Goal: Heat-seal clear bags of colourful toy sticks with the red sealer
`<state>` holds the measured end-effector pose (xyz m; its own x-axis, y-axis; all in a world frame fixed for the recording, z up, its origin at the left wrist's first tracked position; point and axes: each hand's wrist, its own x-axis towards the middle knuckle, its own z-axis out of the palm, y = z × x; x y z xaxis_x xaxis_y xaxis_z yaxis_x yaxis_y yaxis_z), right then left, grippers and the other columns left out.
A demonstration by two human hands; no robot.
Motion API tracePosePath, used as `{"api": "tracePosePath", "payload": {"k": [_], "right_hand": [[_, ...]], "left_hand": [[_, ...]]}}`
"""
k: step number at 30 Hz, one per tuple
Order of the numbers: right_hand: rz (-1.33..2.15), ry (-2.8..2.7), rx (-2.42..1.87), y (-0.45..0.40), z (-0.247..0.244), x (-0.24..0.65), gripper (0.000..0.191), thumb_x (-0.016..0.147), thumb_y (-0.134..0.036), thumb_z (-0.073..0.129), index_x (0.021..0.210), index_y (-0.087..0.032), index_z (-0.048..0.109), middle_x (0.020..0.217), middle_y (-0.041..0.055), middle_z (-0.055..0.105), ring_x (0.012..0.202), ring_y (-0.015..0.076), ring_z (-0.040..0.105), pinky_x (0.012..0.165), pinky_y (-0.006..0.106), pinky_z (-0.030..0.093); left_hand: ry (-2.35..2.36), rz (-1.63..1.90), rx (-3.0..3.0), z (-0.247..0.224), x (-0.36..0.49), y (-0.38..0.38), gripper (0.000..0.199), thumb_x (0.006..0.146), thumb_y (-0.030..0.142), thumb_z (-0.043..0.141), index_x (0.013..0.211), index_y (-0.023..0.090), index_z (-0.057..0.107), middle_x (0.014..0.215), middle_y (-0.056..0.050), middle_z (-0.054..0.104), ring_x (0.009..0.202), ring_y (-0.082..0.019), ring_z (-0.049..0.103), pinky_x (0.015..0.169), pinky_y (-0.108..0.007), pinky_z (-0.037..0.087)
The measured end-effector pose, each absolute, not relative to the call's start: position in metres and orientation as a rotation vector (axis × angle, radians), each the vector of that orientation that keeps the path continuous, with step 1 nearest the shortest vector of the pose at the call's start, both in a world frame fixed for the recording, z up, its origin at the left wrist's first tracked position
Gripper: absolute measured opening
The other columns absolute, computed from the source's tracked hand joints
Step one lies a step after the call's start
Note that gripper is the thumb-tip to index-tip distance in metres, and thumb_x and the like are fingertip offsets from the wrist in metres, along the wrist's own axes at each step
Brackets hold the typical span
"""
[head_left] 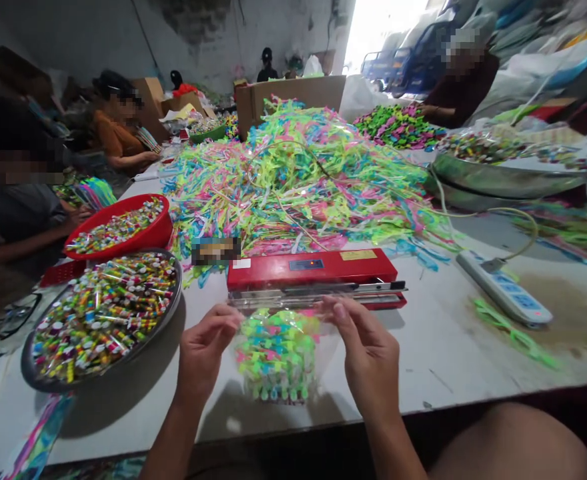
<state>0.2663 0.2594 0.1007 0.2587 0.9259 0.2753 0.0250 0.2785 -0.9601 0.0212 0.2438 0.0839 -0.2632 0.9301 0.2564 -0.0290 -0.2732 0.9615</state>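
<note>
Between my hands hangs a clear plastic bag (278, 357) packed with small green, blue and pink plastic pieces. My left hand (207, 347) pinches its upper left corner, thumb against fingers. The upper right corner is pinched by my right hand (366, 350). Just behind the bag's top edge lies a red heat sealer (268, 270) with metal sealing bars and a small lit panel. The bag's top is close to the bars; whether it touches them I cannot tell.
On the left stand a metal bowl (177, 293) and a red basin (161, 230), both full of small colourful tubes. A heap of bright plastic strips (313, 160) covers the table's middle. At right lie a power strip (506, 287) and green plastic glasses (516, 333). Several people sit around the table.
</note>
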Motion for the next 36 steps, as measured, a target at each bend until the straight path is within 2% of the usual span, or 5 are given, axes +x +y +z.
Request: {"api": "tracePosePath", "payload": {"k": [8, 14, 23, 29, 36], "right_hand": [[0.74, -1.23, -1.129, 0.252, 0.093, 0.259, 0.025, 0.111, -0.043, 0.063, 0.117, -0.03, 0.084, 0.115, 0.004, 0.082, 0.105, 0.0257, 0.077, 0.094, 0.039, 0.063], [0.765, -1.201, -1.118, 0.247, 0.09, 0.261, 0.033, 0.114, -0.046, 0.056, 0.126, -0.031, 0.082, 0.116, 0.0041, 0.083, 0.103, 0.0253, 0.079, 0.093, 0.039, 0.064], [0.573, -0.923, -1.168, 0.187, 0.084, 0.282, 0.039, 0.112, -0.05, 0.054, 0.118, -0.022, 0.081, 0.098, 0.0127, 0.082, 0.089, 0.0336, 0.08, 0.082, 0.049, 0.065], [0.816, -0.89, -1.363, 0.215, 0.086, 0.31, 0.053, 0.109, -0.068, 0.055, 0.112, -0.019, 0.076, 0.086, 0.0082, 0.078, 0.073, 0.0239, 0.074, 0.069, 0.035, 0.059], [0.895, -0.93, -1.492, 0.283, 0.007, 0.321, 0.066, 0.102, -0.082, 0.049, 0.084, -0.021, 0.067, 0.074, 0.0059, 0.073, 0.07, 0.0234, 0.066, 0.069, 0.034, 0.049]], "left_hand": [[1.235, 1.923, 1.023, 0.099, 0.033, 0.24, 0.019, 0.089, 0.042, 0.09, 0.085, 0.025, 0.082, 0.09, -0.001, 0.077, 0.088, -0.016, 0.073, 0.086, -0.026, 0.062], [1.276, 1.62, 1.037, 0.087, 0.03, 0.232, 0.034, 0.08, 0.049, 0.096, 0.102, 0.024, 0.09, 0.105, -0.01, 0.087, 0.1, -0.028, 0.082, 0.098, -0.039, 0.066], [1.404, 1.82, 1.133, 0.103, 0.062, 0.169, 0.012, 0.076, 0.042, 0.097, 0.081, 0.035, 0.089, 0.072, -0.001, 0.083, 0.06, -0.026, 0.08, 0.061, -0.035, 0.07], [1.496, 1.74, 0.711, 0.086, 0.11, 0.193, 0.031, 0.072, 0.049, 0.099, 0.085, 0.022, 0.089, 0.072, -0.006, 0.082, 0.063, -0.025, 0.08, 0.066, -0.034, 0.071], [1.391, 1.51, 0.517, 0.021, 0.126, 0.254, 0.042, 0.075, 0.049, 0.097, 0.094, 0.014, 0.085, 0.087, -0.008, 0.084, 0.075, -0.021, 0.081, 0.074, -0.031, 0.069]]}}
